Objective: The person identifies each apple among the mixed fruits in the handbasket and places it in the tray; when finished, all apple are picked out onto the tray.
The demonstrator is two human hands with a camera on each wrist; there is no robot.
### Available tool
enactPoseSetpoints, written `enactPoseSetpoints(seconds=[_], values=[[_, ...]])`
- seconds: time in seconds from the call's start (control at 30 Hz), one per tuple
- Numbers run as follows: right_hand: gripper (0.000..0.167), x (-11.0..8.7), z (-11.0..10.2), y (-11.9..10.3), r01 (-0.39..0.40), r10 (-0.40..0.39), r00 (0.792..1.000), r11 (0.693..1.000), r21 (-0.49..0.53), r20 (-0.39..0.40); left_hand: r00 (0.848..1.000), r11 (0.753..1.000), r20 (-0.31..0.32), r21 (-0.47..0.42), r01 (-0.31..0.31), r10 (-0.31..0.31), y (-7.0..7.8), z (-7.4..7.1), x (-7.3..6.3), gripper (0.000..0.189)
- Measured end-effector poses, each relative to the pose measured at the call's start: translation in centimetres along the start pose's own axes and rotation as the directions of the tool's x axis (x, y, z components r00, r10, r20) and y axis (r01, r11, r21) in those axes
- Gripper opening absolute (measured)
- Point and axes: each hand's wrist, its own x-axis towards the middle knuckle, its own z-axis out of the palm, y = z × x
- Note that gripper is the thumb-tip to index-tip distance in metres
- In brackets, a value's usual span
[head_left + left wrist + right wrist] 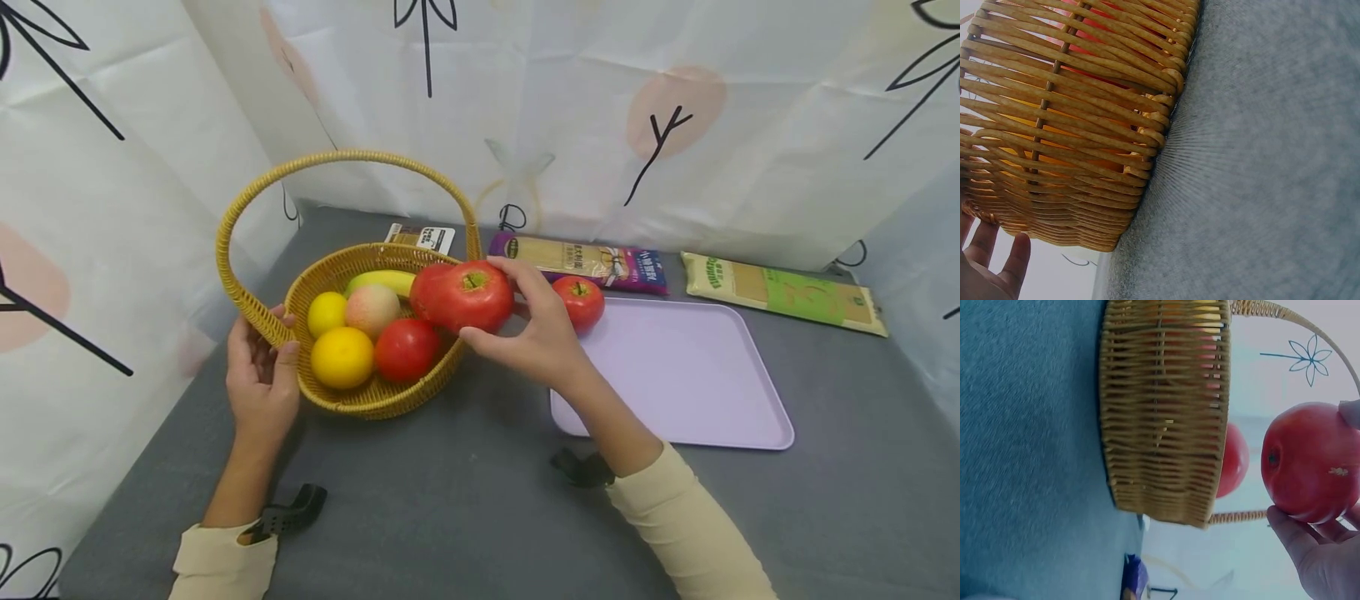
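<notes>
My right hand [543,329] grips a red apple [478,296] above the right side of the yellow wicker basket [390,408]. The right wrist view shows the held apple [1310,462] clear of the rim, between thumb and fingers. At the basket's left side, my left hand [262,383] holds the rim by the foot of the handle; its fingers are partly hidden there. Inside lie a banana [386,281], a peach [372,310], a yellow fruit [327,313], an orange-yellow fruit [342,358] and a red fruit [407,350]. Another red fruit [427,292] is partly covered by the held apple.
A lilac tray [690,375] lies on the grey table [450,517] at the right, with a red apple [581,302] at its back left corner. Along the back are a purple noodle packet [592,262], a green-and-yellow packet [783,293] and a small packet [422,237]. The basket's tall handle [348,157] arches overhead.
</notes>
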Motion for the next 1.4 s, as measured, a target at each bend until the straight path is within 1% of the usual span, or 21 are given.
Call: enactPoseSetpoints(seconds=[0.1, 0.27, 0.37, 0.43, 0.53, 0.7, 0.8, 0.9, 1.07, 1.17, 1.27, 1.4], values=[[0.075, -0.3, -0.5, 0.2, -0.022, 0.022, 1.000, 1.000, -0.012, -0.021, 1.000, 1.000, -0.001, -0.002, 0.003, -0.003, 0.5, 0.1, 0.1, 0.057], [0.075, -0.7, -1.5, 0.5, -0.063, 0.063, 0.996, 0.998, 0.009, -0.055, 1.000, 1.000, 0.000, -0.003, -0.009, 0.009, 0.0, 0.0, 0.0, 0.057], [0.074, -1.0, -2.1, 0.7, -0.068, 0.071, 0.994, 0.997, 0.040, -0.078, 1.000, 1.000, 0.000, 0.002, -0.014, 0.014, -0.5, -0.1, -0.1, 0.058], [0.073, -1.1, -2.6, 0.9, -0.062, 0.067, 0.993, 0.997, 0.048, -0.098, 1.000, 1.000, 0.002, 0.003, -0.012, 0.012, -0.5, -0.1, -0.1, 0.058], [0.073, -1.4, -3.2, 1.2, -0.070, 0.074, 0.989, 0.997, 0.035, -0.129, 1.000, 1.000, 0.002, -0.003, -0.006, 0.006, 0.1, 0.0, 0.0, 0.056], [0.074, -1.9, -4.5, 1.9, -0.108, 0.104, 0.979, 0.994, -0.015, -0.176, 1.000, 1.000, -0.001, -0.008, 0.007, -0.007, 1.1, 0.2, 0.0, 0.055], [0.074, -2.3, -5.4, 2.4, -0.132, 0.121, 0.970, 0.991, -0.036, -0.209, 1.000, 1.000, 0.002, -0.002, 0.011, -0.011, 1.0, 0.2, 0.0, 0.055], [0.074, -2.8, -6.2, 3.0, -0.161, 0.146, 0.961, 0.986, -0.044, -0.235, 1.000, 1.000, 0.004, -0.003, 0.009, -0.009, 0.6, 0.1, 0.0, 0.055], [0.073, -3.5, -7.8, 3.9, -0.224, 0.198, 0.937, 0.973, -0.063, -0.289, 1.000, 1.000, -0.001, -0.009, -0.006, 0.006, -0.5, -0.1, 0.0, 0.057], [0.073, -3.7, -8.9, 4.5, -0.263, 0.228, 0.918, 0.962, -0.069, -0.326, 1.000, 1.000, -0.003, -0.014, -0.009, 0.009, -0.5, -0.1, -0.1, 0.057], [0.073, -3.8, -9.8, 5.0, -0.319, 0.277, 0.890, 0.946, -0.060, -0.363, 1.000, 1.000, 0.000, -0.023, -0.001, 0.001, -0.2, 0.0, -0.1, 0.056], [0.075, -3.9, -10.8, 5.5, -0.409, 0.359, 0.843, 0.912, -0.043, -0.402, 1.000, 1.000, 0.007, -0.022, 0.007, -0.007, 0.1, 0.0, -0.1, 0.056]])
